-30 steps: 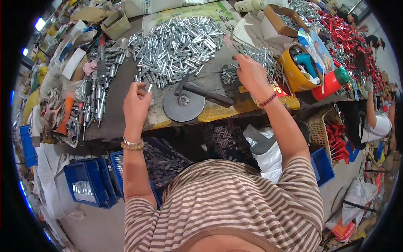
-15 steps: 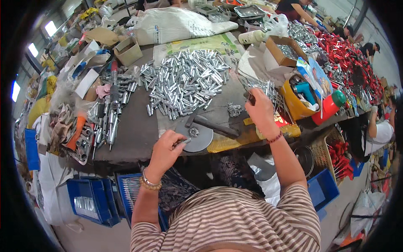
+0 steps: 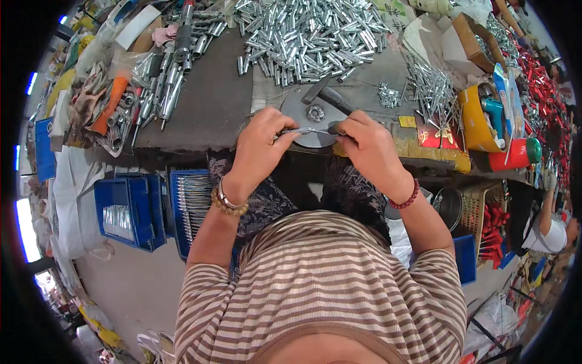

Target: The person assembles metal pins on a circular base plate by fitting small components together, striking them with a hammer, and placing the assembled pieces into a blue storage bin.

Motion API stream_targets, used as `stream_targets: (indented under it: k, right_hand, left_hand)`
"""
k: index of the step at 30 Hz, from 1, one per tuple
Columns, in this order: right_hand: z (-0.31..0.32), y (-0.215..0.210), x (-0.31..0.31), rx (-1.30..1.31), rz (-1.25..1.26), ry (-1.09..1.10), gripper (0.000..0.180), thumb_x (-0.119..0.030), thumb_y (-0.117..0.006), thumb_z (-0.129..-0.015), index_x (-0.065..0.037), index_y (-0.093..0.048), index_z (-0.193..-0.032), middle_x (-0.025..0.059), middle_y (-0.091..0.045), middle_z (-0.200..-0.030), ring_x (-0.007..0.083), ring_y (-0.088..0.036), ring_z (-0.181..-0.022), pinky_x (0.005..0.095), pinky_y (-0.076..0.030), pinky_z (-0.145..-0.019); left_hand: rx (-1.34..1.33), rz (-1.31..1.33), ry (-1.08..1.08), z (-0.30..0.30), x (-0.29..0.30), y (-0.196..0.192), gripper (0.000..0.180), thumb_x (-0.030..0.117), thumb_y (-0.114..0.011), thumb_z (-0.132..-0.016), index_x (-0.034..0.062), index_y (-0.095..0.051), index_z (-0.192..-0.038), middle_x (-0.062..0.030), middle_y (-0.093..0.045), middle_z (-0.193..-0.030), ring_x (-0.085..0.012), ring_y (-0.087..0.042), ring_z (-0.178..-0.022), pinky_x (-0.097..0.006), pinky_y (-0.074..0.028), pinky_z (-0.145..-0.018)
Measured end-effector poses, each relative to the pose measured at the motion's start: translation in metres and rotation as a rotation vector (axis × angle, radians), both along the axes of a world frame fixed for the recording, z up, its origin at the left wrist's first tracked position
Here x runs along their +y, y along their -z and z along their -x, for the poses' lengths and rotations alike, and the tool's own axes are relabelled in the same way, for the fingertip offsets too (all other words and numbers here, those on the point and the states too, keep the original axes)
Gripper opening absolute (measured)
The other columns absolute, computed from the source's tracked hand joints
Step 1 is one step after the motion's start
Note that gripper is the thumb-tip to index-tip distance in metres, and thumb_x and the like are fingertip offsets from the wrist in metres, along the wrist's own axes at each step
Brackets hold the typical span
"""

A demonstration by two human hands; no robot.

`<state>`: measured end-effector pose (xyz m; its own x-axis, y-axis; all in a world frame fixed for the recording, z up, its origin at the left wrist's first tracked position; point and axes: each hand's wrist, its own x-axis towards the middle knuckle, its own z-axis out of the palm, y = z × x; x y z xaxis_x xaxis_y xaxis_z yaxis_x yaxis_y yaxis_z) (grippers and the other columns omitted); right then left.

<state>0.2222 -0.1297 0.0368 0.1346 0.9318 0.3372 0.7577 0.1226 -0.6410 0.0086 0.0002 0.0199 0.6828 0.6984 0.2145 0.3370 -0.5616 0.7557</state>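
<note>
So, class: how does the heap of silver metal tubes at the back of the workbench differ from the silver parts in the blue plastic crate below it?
The heap of silver metal tubes lies loose and jumbled on the workbench; the silver parts in the blue plastic crate lie packed side by side. The heap spreads wider and sits above; the crate sits under the bench edge. Both are shiny metal.

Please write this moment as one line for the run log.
left hand: pinches thin metal piece | right hand: grips its other end | below: round metal disc | behind: heap of metal tubes
</note>
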Motion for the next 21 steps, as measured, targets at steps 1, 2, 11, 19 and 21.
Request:
stream_targets:
  k: [1, 2, 11, 19, 21]
  right_hand:
    - [0.001, 0.001, 0.000, 0.002, 0.003, 0.002, 0.016, 0.002, -0.072, -0.080, -0.002, -0.068, -0.095, 0.0131, -0.060, -0.091, 0.0343, -0.065, -0.085, 0.0427, -0.053, -0.072]
    - [0.003, 0.002, 0.000, -0.142, -0.023, 0.001, 0.015, -0.001, -0.074, -0.078, -0.004, -0.068, -0.092, 0.0116, -0.059, -0.090, 0.0331, -0.065, -0.086, 0.0431, -0.053, -0.074]
    - [-0.003, 0.005, 0.003, -0.373, -0.079, -0.035, 0.016, -0.006, -0.076, -0.075, -0.008, -0.066, -0.088, 0.0076, -0.058, -0.089, 0.0296, -0.063, -0.088, 0.0421, -0.053, -0.076]
    - [-0.006, 0.004, 0.005, -0.360, -0.094, -0.107, 0.021, -0.009, -0.078, -0.073, -0.008, -0.066, -0.090, 0.0066, -0.058, -0.093, 0.0283, -0.063, -0.093, 0.0421, -0.051, -0.083]
    - [-0.006, 0.005, 0.006, -0.366, -0.124, -0.109, 0.021, -0.009, -0.077, -0.073, -0.008, -0.067, -0.091, 0.0064, -0.058, -0.093, 0.0276, -0.063, -0.093, 0.0413, -0.051, -0.082]
  left_hand:
    - [0.002, 0.003, 0.002, 0.001, 0.000, 0.001, 0.016, 0.016, -0.078, -0.089, 0.0054, -0.073, -0.100, -0.0081, -0.064, -0.097, -0.0298, -0.065, -0.094, -0.040, -0.052, -0.081]
    - [-0.002, -0.054, -0.006, 0.002, -0.002, 0.003, 0.016, 0.016, -0.078, -0.089, 0.0057, -0.074, -0.100, -0.0077, -0.064, -0.098, -0.0296, -0.065, -0.096, -0.041, -0.052, -0.082]
    - [0.017, -0.094, -0.024, 0.000, -0.006, -0.001, 0.013, 0.015, -0.077, -0.089, 0.0062, -0.076, -0.098, -0.0072, -0.065, -0.099, -0.0286, -0.065, -0.098, -0.041, -0.052, -0.084]
    - [-0.013, -0.116, -0.017, 0.003, -0.006, 0.005, 0.011, 0.013, -0.076, -0.089, 0.0062, -0.077, -0.098, -0.0076, -0.064, -0.096, -0.0279, -0.065, -0.094, -0.040, -0.052, -0.082]
    - [-0.033, -0.093, -0.032, 0.002, -0.007, 0.006, 0.011, 0.012, -0.077, -0.089, 0.0066, -0.077, -0.098, -0.0076, -0.063, -0.095, -0.0274, -0.065, -0.092, -0.039, -0.052, -0.081]
